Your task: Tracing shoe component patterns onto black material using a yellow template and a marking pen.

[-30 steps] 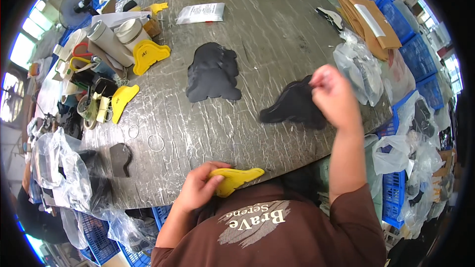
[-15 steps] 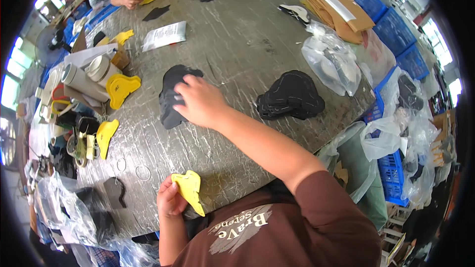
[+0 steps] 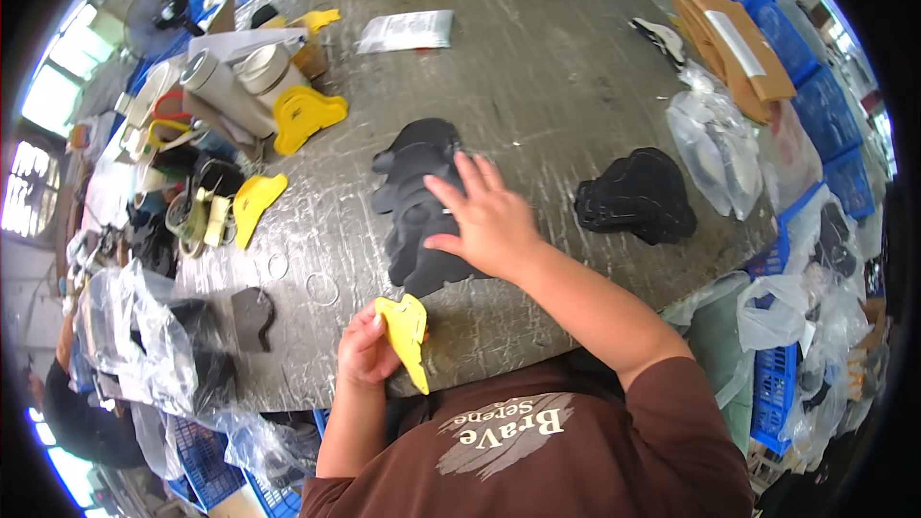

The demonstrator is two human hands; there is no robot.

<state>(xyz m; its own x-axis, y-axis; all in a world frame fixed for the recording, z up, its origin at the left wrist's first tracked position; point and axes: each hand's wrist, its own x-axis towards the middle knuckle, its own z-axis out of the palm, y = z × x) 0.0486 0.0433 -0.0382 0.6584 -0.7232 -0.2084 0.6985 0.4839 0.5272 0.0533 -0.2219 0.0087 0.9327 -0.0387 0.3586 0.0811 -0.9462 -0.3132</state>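
My left hand (image 3: 365, 350), near the front edge of the table, pinches a flat yellow curved template (image 3: 407, 331). My right hand (image 3: 494, 225) lies with fingers spread on the right side of some black cut pieces (image 3: 411, 201). These pieces overlap in a fanned-out row running toward me. Further right sits a neater stack of similar black pieces (image 3: 638, 197), with light lines marked on top; neither hand touches it. A single dark piece (image 3: 253, 318) with a wavy edge lies left of my left hand.
Along the left side are more yellow templates (image 3: 307, 117), rolls (image 3: 225, 94) and scissors (image 3: 171, 125). A white packet (image 3: 406, 31) lies further back. To the right are a plastic bag (image 3: 715, 149), brown cardboard (image 3: 734, 43) and blue crates (image 3: 820, 115). Another person's hand shows at the far edge.
The view has shifted, so the table things appear further right. The black pieces under my right hand have spread out toward me, and its fingers have opened. My left hand still holds the yellow template.
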